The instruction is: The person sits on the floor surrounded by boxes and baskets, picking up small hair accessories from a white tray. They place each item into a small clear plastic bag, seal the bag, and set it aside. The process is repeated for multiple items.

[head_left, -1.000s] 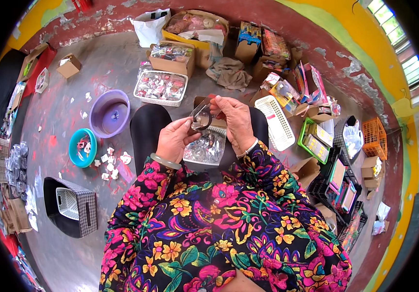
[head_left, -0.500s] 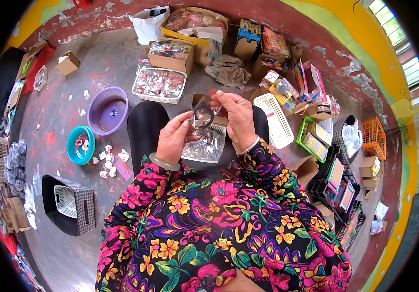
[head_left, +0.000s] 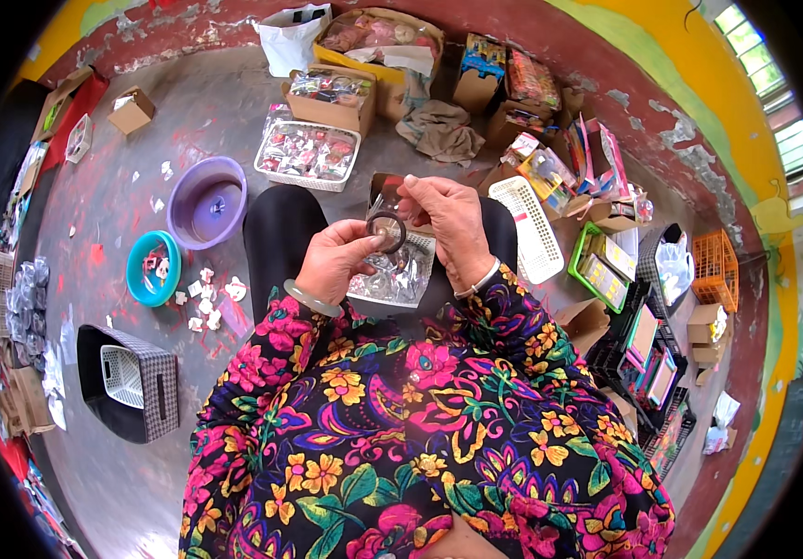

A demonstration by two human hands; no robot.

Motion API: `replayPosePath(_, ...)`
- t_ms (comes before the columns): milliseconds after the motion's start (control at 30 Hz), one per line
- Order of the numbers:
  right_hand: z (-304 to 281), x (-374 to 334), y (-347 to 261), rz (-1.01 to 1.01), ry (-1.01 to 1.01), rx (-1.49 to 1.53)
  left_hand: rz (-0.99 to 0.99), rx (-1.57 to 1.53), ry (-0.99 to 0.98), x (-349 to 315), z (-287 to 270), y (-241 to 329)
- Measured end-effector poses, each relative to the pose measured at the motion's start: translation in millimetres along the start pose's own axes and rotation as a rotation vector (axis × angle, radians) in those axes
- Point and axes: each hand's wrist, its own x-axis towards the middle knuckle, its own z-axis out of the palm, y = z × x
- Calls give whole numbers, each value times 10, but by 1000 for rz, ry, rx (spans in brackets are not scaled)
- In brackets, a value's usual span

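A dark ring that looks like a hair tie (head_left: 403, 232) is pinched between the thumb and fingers of my left hand (head_left: 331, 261), above my lap. Close on its right, my right hand (head_left: 452, 224) has thumb and fingertips pressed together at the ring's upper right; what they grip is too small to make out. Below both hands, between my knees, a white basket (head_left: 381, 300) holds several small items in clear wrapping. Behind the hands stands a small open brown box (head_left: 381, 183), partly covered by them.
Ahead sit a white basket of wrapped items (head_left: 261, 173) and cardboard boxes (head_left: 355, 116). To the left are a purple basin (head_left: 178, 219), a teal bowl (head_left: 173, 279) and scattered white pieces (head_left: 205, 306). A white tray (head_left: 541, 256), a green basket (head_left: 597, 291) and black crates (head_left: 639, 391) stand right.
The dark ring has dropped slightly and turned more face-up in my left hand. My right fingers have shifted a little to the left. The boxes and baskets stay put.
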Motion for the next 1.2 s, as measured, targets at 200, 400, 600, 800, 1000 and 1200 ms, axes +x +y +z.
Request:
replayPosePath(200, -27, 22, 66, -35, -38, -45, -14, 25, -28, -50, 80, 128)
replayPosePath(400, 35, -29, 29, -102, -91, -166, 159, 182, -68, -9, 123, 307)
replayPosePath(600, 60, -38, -2, -115, -124, -152, 256, 186, -30, 32, 114, 231)
replayPosePath(800, -89, 32, 41, -94, -180, -100, 149, 25, 18, -14, 170, 270)
replayPosePath(1000, -138, 17, 24, 47, -145, -77, 156, -46, 154, -6, 157, 244)
replayPosePath(1200, -102, -50, 221, 68, -192, -123, 167, -51, 179, -19, 195, 240)
